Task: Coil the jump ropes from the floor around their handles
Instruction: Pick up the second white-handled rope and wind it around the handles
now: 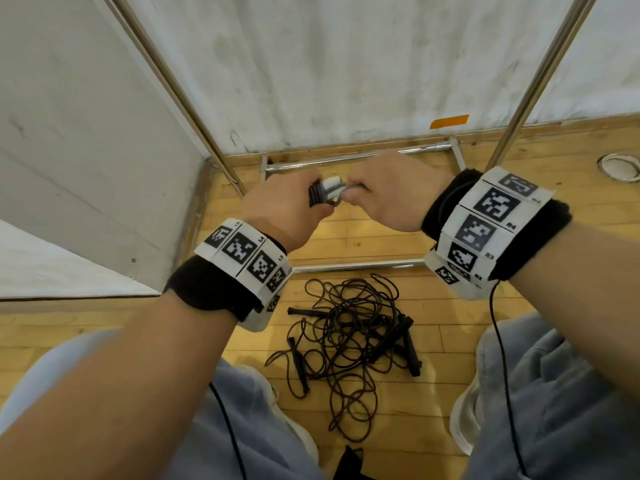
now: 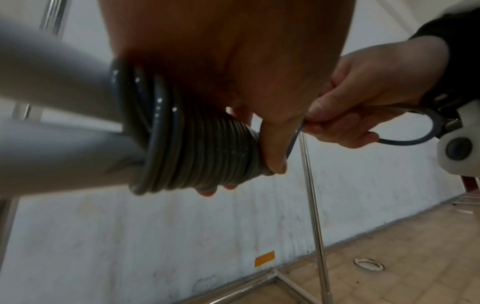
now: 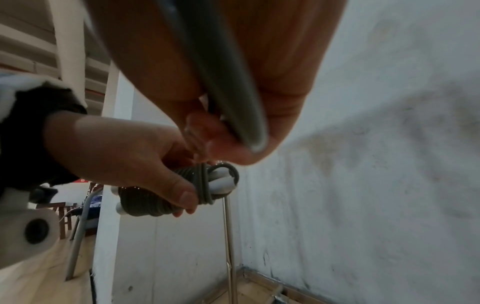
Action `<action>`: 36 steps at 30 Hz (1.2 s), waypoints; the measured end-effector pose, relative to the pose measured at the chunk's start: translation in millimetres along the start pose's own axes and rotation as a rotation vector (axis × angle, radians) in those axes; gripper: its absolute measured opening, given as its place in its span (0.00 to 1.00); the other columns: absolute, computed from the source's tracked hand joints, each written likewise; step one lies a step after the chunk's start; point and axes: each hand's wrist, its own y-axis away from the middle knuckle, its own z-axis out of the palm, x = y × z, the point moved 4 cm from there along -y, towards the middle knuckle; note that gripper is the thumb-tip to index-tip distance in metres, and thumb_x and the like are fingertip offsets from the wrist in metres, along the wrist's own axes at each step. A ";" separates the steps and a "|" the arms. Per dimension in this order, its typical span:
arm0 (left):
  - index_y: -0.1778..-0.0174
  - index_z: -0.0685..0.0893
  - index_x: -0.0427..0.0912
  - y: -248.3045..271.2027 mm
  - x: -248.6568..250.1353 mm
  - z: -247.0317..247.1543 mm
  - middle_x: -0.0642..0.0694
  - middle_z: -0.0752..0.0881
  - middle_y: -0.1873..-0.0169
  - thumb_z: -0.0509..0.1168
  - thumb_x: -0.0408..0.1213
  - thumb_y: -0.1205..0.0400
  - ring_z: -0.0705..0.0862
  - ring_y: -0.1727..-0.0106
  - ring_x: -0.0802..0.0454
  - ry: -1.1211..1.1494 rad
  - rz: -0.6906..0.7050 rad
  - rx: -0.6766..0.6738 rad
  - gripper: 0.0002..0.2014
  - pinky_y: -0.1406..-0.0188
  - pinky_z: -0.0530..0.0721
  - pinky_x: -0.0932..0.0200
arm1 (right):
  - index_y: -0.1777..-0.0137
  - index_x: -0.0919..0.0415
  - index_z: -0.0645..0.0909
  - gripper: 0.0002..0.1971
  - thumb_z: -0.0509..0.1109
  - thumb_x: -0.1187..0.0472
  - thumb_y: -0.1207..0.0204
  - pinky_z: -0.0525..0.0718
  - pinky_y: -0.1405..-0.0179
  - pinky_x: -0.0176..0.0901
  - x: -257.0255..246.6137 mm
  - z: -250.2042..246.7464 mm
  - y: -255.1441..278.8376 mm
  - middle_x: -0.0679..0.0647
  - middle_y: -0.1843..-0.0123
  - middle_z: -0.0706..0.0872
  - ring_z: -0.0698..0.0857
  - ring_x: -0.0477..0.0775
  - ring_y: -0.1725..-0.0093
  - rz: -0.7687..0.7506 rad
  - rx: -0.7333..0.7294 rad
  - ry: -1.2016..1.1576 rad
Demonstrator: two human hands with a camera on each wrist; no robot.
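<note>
I hold a grey jump rope [image 1: 316, 195] up in front of me, wound in tight turns round its two white handles [image 1: 331, 184]. My left hand [image 1: 304, 202] grips the coiled bundle [image 2: 197, 148], thumb across the turns. My right hand [image 1: 355, 195] pinches the loose end of the grey rope [image 2: 405, 141] just right of the bundle; that end runs through the palm [image 3: 223, 86]. In the right wrist view the left hand [image 3: 155, 176] wraps the coil [image 3: 145, 203], and the handle tips [image 3: 221, 183] stick out. A tangle of black jump ropes [image 1: 349, 327] with black handles lies on the floor between my knees.
A chrome rack frame [image 1: 346, 159] stands on the wooden floor against the white wall, with a low bar [image 1: 360, 266] just beyond the tangle. A white panel [image 1: 86, 150] closes off the left. A round floor socket [image 1: 620, 166] sits at the right.
</note>
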 end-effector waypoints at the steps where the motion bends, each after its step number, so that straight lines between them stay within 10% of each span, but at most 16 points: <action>1: 0.50 0.81 0.55 -0.4 2.0 2.3 0.55 0.81 0.64 0.66 0.54 0.21 0.80 0.61 0.52 0.005 0.008 -0.017 0.09 0.69 0.73 0.57 | 0.53 0.60 0.80 0.14 0.56 0.54 0.15 0.66 0.70 0.42 -0.6 0.4 0.1 0.50 0.66 0.76 0.74 0.50 0.67 -0.005 0.025 0.006; 11: 0.51 0.80 0.65 1.2 22.4 -3.9 0.63 0.76 0.75 0.63 0.65 0.26 0.75 0.71 0.62 0.152 0.135 0.052 0.13 0.77 0.66 0.64 | 0.59 0.57 0.81 0.15 0.60 0.49 0.19 0.69 0.69 0.40 12.2 -16.8 -8.9 0.52 0.63 0.82 0.79 0.52 0.63 0.044 0.281 -0.128; 15: 0.72 0.71 0.58 5.7 27.9 -6.8 0.57 0.75 0.80 0.61 0.64 0.23 0.74 0.76 0.64 0.191 0.109 0.134 0.18 0.78 0.62 0.62 | 0.73 0.56 0.79 0.18 0.69 0.47 0.25 0.67 0.75 0.35 19.3 -27.4 -11.6 0.46 0.76 0.76 0.74 0.45 0.75 0.101 0.292 -0.273; 19: 0.60 0.84 0.55 10.3 32.8 -17.2 0.59 0.77 0.78 0.63 0.60 0.23 0.76 0.73 0.65 0.280 0.186 0.180 0.13 0.77 0.64 0.62 | 0.73 0.57 0.82 0.17 0.75 0.46 0.30 0.65 0.84 0.26 32.7 -35.7 -10.9 0.42 0.86 0.72 0.70 0.42 0.85 0.134 0.261 -0.558; 27: 0.59 0.84 0.44 12.1 38.9 -32.7 0.39 0.85 0.70 0.70 0.53 0.26 0.82 0.70 0.37 0.796 0.133 0.217 0.14 0.72 0.81 0.40 | 0.58 0.62 0.82 0.07 0.67 0.62 0.20 0.69 0.83 0.34 34.2 -14.7 -10.4 0.53 0.73 0.76 0.66 0.44 0.83 0.101 0.135 -1.347; 33: 0.57 0.79 0.39 10.4 34.4 -47.7 0.34 0.86 0.67 0.66 0.53 0.22 0.84 0.71 0.36 0.870 0.091 0.250 0.17 0.77 0.80 0.45 | 0.58 0.59 0.83 0.12 0.59 0.68 0.20 0.83 0.71 0.46 20.4 -28.5 -6.2 0.54 0.71 0.83 0.79 0.51 0.77 0.031 0.303 -0.919; 36: 0.56 0.78 0.38 8.8 31.7 -56.3 0.32 0.86 0.67 0.66 0.47 0.19 0.84 0.71 0.38 0.943 0.080 0.251 0.14 0.75 0.83 0.43 | 0.62 0.48 0.79 0.11 0.63 0.62 0.20 0.74 0.70 0.23 8.4 -39.0 -0.4 0.39 0.73 0.84 0.81 0.37 0.73 -0.072 0.301 -0.551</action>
